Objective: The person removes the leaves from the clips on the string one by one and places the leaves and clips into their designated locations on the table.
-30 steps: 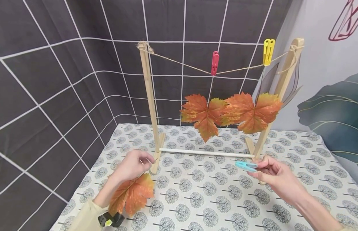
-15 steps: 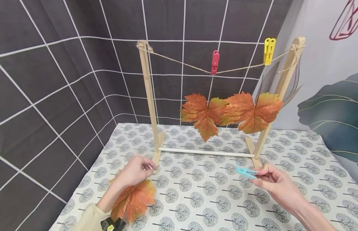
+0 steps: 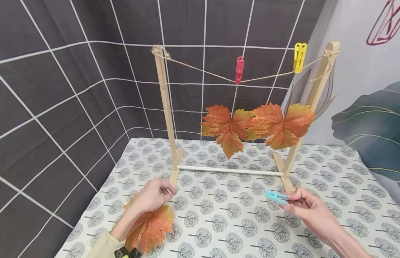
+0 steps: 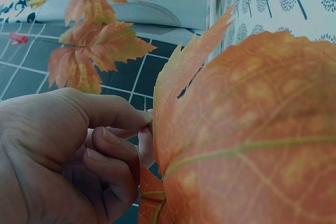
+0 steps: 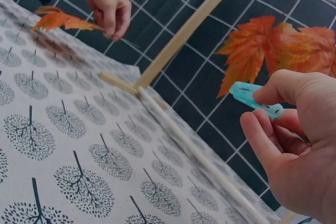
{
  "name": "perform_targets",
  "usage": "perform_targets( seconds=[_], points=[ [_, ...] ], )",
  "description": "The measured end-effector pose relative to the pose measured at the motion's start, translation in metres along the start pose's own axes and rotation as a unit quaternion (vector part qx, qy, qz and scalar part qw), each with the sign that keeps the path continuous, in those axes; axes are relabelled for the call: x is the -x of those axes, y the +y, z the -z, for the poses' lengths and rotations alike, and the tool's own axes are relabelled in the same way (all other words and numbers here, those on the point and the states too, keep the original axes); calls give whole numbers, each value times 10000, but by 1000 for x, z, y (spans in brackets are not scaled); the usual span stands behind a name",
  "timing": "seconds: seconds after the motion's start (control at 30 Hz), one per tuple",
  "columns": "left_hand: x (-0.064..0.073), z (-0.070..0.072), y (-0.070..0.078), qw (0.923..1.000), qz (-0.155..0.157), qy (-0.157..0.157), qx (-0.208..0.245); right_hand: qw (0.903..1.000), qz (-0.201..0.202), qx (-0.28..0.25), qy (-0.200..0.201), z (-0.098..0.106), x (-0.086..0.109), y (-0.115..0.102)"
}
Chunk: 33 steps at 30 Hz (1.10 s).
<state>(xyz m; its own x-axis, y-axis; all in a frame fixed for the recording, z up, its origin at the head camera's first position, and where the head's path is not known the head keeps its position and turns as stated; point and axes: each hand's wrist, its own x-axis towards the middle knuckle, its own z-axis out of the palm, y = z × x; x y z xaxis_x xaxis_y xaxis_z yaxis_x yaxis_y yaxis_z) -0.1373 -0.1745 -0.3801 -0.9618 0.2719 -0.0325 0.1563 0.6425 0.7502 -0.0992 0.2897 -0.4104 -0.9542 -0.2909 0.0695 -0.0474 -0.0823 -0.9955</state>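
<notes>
My left hand pinches the stem of an orange artificial maple leaf between thumb and fingers. The leaf hangs below the hand, and in the left wrist view its broad blade fills the right side. On the other side, my right hand holds a light-blue clothespin by its handle end, pointing left. Two more maple leaves, one left and one right, hang from a twine line. A red clothespin and a yellow clothespin clip their stems to it.
The twine runs between a left wooden post and a right wooden post. A white rod joins their feet. Under it all lies a tree-print tablecloth, with a dark gridded curtain behind.
Both hands have moved slightly down toward me, the left with its leaf and the right with the blue clothespin. The hanging leaves and the frame stay in place.
</notes>
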Motion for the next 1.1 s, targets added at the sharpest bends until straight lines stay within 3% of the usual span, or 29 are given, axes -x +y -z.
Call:
perform_targets(
  seconds=[0.17, 0.4, 0.67, 0.93, 1.1],
  points=[
    [0, -5, -3, 10000, -47, 67, -56, 9996, -82, 112, 261, 1, 1, 4],
    [1, -13, -7, 9999, -104, 10, -130, 9933, -515, 704, 753, -2, 3, 9],
    [2, -21, -12, 9998, -106, -57, -152, 9918, -635, 736, 830, -6, 7, 23],
    [3, -28, -19, 9996, 86, -60, -253, 9807, -888, 1340, 1115, -9, 11, 29],
    [2, -33, -24, 9994, -45, -29, -338, 9795, -977, 1386, 1085, -9, 12, 33]
  ],
)
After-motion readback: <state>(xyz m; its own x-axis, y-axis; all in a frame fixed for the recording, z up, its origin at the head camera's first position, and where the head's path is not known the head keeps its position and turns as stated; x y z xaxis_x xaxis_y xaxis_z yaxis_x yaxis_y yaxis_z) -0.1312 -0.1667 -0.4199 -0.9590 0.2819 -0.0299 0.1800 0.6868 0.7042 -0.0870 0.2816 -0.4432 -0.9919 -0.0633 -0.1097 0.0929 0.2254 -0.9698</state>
